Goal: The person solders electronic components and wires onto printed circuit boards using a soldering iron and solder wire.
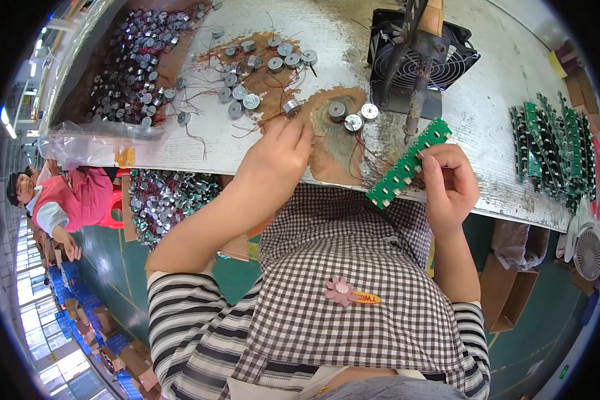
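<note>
My right hand pinches a long green circuit board between thumb and fingers, holding it slantwise over the table's front edge. Small white connectors run along the board. My left hand reaches onto the table, its fingertips closed on a small round silver motor. Between my hands lie three more motors: a dark grey one and two with pale tops, one of them a white-topped motor. Thin wires trail from them toward the board; whether they are joined to it is hard to see.
Loose wired motors lie beyond my left hand, beside a large heap at the far left. A black fan stands behind a metal post. Green boards are stacked at the right. A person in a pink apron is at the left.
</note>
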{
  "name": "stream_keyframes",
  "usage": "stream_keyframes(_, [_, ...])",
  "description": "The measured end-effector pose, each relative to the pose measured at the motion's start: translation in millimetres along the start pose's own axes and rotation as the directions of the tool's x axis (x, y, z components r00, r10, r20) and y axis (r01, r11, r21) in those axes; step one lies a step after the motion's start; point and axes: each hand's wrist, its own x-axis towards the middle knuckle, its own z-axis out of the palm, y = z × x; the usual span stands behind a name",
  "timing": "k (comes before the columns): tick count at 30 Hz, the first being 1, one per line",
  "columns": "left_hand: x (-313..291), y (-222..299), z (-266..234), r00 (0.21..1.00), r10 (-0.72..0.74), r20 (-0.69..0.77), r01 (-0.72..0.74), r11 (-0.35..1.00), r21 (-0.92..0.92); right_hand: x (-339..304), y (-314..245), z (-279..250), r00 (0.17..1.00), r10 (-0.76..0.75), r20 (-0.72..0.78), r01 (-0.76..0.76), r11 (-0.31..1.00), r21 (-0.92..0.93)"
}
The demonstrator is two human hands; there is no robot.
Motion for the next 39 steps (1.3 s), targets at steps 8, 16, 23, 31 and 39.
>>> stream_keyframes(8, [-2,-14,1,0.997,0.011,0.076,-0.012,1.0,0.01,0,0,0,1.0,-0.009,0.004,0.009,1.0,-0.005])
stream_keyframes(16, [4,-2,5,0.827,-0.522,0.21,0.48,0.46,-0.747,0,-1,-4,1.0,-0.016,0.016,0.016,1.0,-0.02])
stream_keyframes(23, [19,19,1,0.831,-0.378,0.408,0.333,-0.248,-0.91,2,-5,-2,0.998,0.025,0.06,-0.028,0.999,0.044])
stream_keyframes(31, [35,51,11,0.813,-0.401,0.422,0.393,-0.155,-0.906,5,-7,2,0.97,-0.189,0.155,0.218,0.956,-0.194])
stream_keyframes(39, [41,58,23,0.86,-0.415,0.298,0.376,0.118,-0.919,6,-8,-2,0.968,-0.208,0.142,0.222,0.97,-0.095])
